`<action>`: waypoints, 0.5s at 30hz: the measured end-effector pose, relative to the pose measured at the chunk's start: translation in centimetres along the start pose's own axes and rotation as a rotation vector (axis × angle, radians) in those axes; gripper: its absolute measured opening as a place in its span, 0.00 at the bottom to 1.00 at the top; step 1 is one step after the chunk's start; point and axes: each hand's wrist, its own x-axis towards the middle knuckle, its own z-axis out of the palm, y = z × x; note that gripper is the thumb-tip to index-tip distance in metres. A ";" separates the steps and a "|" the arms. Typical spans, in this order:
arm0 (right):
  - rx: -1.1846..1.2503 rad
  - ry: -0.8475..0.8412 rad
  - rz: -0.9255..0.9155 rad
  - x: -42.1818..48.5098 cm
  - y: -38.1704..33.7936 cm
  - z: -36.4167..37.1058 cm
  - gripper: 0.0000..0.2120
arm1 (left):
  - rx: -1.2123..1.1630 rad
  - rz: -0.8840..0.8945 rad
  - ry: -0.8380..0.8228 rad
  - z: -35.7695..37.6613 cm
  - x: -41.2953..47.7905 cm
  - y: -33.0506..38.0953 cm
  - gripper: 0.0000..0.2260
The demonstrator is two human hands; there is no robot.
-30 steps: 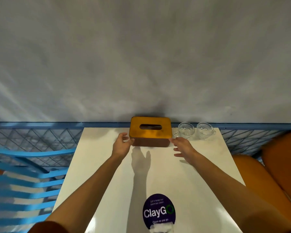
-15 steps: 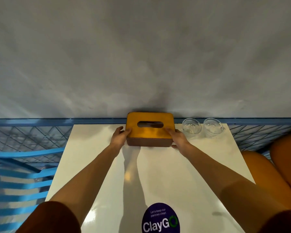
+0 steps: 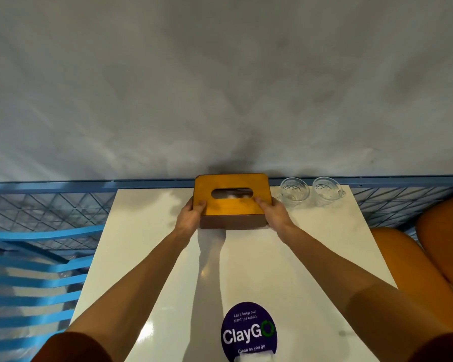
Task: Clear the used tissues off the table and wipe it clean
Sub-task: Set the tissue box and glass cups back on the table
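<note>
Tissue box (image 3: 231,209) between the fingers (image 3: 261,202)

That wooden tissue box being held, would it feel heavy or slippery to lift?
Likely stiff and fairly heavy: the tissue box looks wooden. Its glossy top may be slippery; the left hand and right hand grip its ends. Low and broad, it probably won't tip.

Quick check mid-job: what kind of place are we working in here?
Probably a shared pantry or canteen. A purple sticker on the table reads "Let's keep our pantries clean"; a wooden tissue box and two glass cups are at the wall end, an orange padded seat alongside.
</note>
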 end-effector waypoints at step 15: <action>-0.128 0.000 -0.069 -11.1 3.3 -2.6 0.28 | 0.159 0.088 0.007 -0.4 -11.8 -2.6 0.26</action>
